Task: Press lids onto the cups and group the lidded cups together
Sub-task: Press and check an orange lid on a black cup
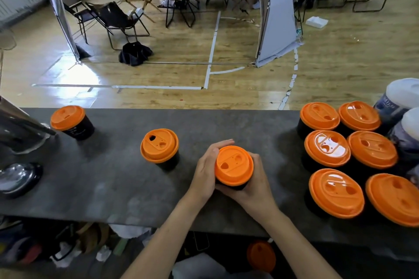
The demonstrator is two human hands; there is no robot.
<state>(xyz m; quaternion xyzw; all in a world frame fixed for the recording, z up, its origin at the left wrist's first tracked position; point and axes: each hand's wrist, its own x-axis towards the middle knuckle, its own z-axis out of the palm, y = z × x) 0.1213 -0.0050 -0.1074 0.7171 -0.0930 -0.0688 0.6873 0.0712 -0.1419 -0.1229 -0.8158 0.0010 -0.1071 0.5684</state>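
A black cup with an orange lid (233, 166) stands at the middle of the dark grey counter (127, 183). My left hand (207, 167) wraps round its left side and my right hand (256, 184) wraps round its right and near side. Another lidded cup (159, 147) stands to the left, its lid sitting slightly askew. A third lidded cup (67, 120) is at the far left. Several lidded cups (327, 147) are grouped at the right end.
White-lidded tubs (401, 99) stand at the far right behind the group. A shiny metal object (20, 129) and a dark glossy dish (18, 178) sit at the left end. An orange lid (260, 256) lies below the counter. Folding chairs fill the floor beyond.
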